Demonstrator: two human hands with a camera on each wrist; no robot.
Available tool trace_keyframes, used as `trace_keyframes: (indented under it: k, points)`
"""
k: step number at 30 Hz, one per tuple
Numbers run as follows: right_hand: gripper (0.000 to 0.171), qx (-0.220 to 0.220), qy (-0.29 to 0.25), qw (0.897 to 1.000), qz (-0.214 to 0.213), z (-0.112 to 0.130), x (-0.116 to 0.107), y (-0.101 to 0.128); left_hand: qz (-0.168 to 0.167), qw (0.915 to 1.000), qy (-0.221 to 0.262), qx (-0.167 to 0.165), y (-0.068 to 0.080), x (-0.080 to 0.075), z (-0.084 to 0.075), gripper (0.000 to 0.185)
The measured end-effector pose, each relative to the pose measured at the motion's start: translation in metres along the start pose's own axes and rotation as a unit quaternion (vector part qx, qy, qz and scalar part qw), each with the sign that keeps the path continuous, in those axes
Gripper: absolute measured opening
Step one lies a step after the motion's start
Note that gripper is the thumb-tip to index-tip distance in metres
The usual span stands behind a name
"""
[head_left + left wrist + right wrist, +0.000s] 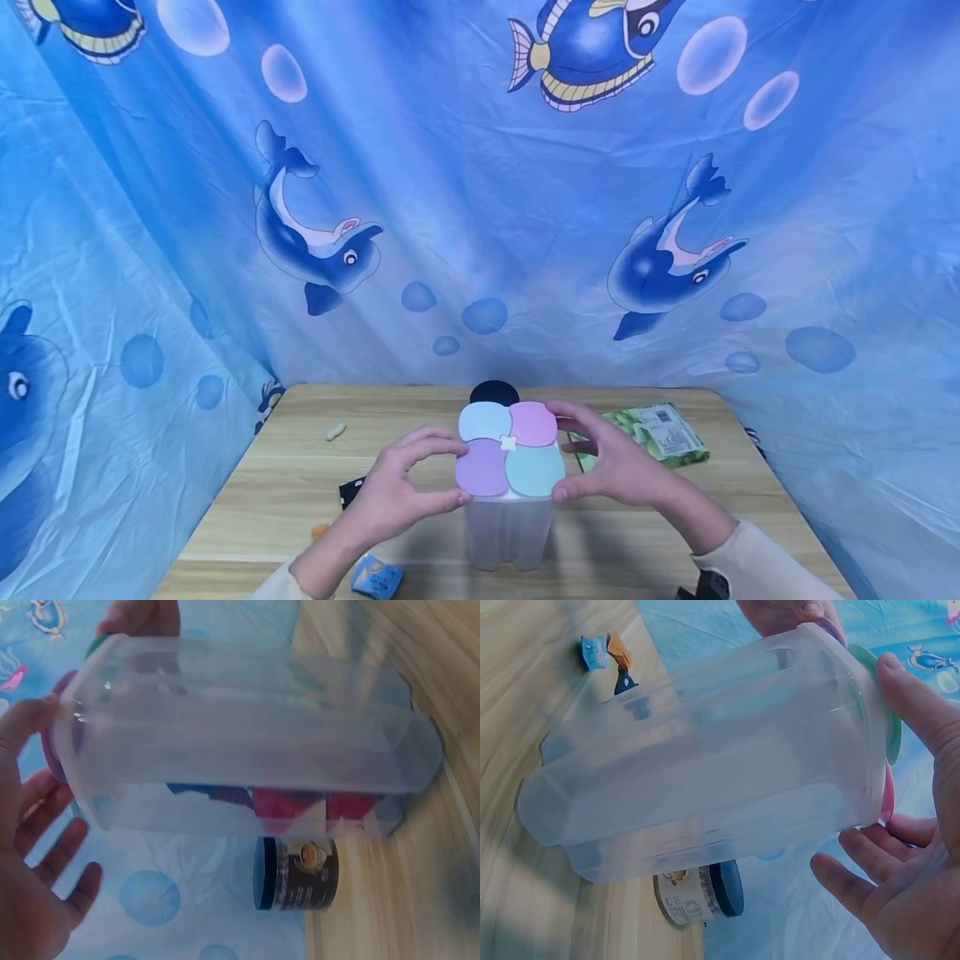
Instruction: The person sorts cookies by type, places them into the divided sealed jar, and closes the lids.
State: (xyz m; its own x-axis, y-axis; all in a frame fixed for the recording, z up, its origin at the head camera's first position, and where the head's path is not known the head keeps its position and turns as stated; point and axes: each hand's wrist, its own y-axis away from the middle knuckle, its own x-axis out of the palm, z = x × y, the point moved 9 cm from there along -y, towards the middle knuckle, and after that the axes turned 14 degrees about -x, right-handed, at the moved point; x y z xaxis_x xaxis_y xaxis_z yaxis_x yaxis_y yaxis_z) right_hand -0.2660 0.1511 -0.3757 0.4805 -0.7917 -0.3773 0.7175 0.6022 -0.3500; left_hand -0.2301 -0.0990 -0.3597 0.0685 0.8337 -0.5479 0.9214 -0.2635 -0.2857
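Note:
A tall translucent storage container (508, 533) stands upright on the table. Its white lid carries blue, pink, purple and green petal-shaped flaps (535, 469). My left hand (401, 483) holds the lid's left edge, thumb and forefinger on the purple side, with its other fingers spread off the wall in the left wrist view. On the opposite side my right hand (618, 462) holds the lid, its thumb at the green flap and fingers by the pink one. Red and blue shapes (285, 806) show along the clear wall; whether they lie inside or behind cannot be told.
A black-lidded jar (300, 874) stands behind the container. To the right lies a green printed packet (663, 433). At left are a small pale piece (335, 431), a black packet (349, 492), an orange piece (320, 530) and a blue packet (377, 577). Patterned blue curtain surrounds the table.

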Motion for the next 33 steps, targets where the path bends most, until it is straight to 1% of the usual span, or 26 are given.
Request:
trace_keyframes:
  k: [3,7,10,12,14,15,16,17,18,20,21,22,23,25,27,28,30,33]
  points:
    - [0.101,0.008,-0.001,1.0,-0.004,0.0,0.0,0.0,-0.02,0.9985,-0.013,0.05,-0.002,-0.002,-0.004,0.042]
    - [0.1,0.011,-0.002,1.0,-0.002,0.0,0.001,0.0,-0.048,0.9923,-0.019,0.113,0.0,-0.006,-0.009,0.041]
    - [0.1,0.009,-0.001,1.0,-0.001,0.001,0.002,0.0,-0.074,0.9829,-0.013,0.168,0.004,-0.009,-0.017,0.039]
    - [0.101,0.005,0.003,1.0,0.002,0.002,0.002,-0.001,-0.094,0.9757,0.0,0.198,0.005,-0.012,-0.022,0.031]
    - [0.101,0.001,0.011,1.0,0.006,0.003,0.003,-0.002,-0.108,0.9713,0.006,0.212,0.004,-0.015,-0.026,0.022]
    - [0.101,-0.002,0.016,1.0,0.008,0.004,0.004,-0.003,-0.107,0.973,0.01,0.204,0.002,-0.015,-0.026,0.019]
    - [0.101,-0.006,0.021,1.0,0.011,0.004,0.004,-0.003,-0.102,0.9764,0.013,0.19,-0.001,-0.016,-0.026,0.017]
    - [0.102,-0.009,0.026,1.0,0.014,0.005,0.005,-0.004,-0.089,0.9815,0.016,0.169,-0.005,-0.015,-0.024,0.016]
    - [0.102,-0.006,0.03,0.999,0.014,0.005,0.005,-0.004,-0.074,0.9866,0.013,0.145,-0.007,-0.015,-0.023,0.015]
    - [0.102,-0.002,0.031,0.999,0.015,0.005,0.006,-0.003,-0.029,0.9952,0.007,0.093,-0.01,-0.012,-0.017,0.011]
    - [0.102,0.0,0.029,0.999,0.015,0.004,0.007,-0.003,-0.007,0.9973,0.004,0.073,-0.01,-0.01,-0.015,0.011]
    - [0.101,0.004,0.027,1.0,0.015,0.004,0.007,-0.002,0.013,0.9979,0.0,0.063,-0.009,-0.01,-0.013,0.013]
    - [0.101,0.007,0.025,1.0,0.014,0.004,0.008,-0.001,0.033,0.9978,-0.003,0.057,-0.008,-0.009,-0.011,0.017]
    - [0.1,0.007,0.024,1.0,0.013,0.004,0.008,0.0,0.065,0.9956,-0.009,0.067,-0.004,-0.007,-0.011,0.026]
    - [0.099,0.0,0.026,1.0,0.012,0.005,0.008,0.0,0.081,0.9934,-0.012,0.081,-0.001,-0.006,-0.011,0.031]
    - [0.098,-0.004,0.027,1.0,0.012,0.006,0.008,0.0,0.084,0.9926,-0.012,0.086,-0.001,-0.005,-0.012,0.032]
    - [0.096,-0.013,0.028,0.999,0.01,0.007,0.007,0.0,0.077,0.9929,-0.014,0.09,-0.001,-0.006,-0.012,0.032]
    - [0.094,-0.026,0.022,0.999,0.012,0.008,0.008,-0.001,0.044,0.996,-0.011,0.077,-0.004,-0.012,-0.012,0.028]
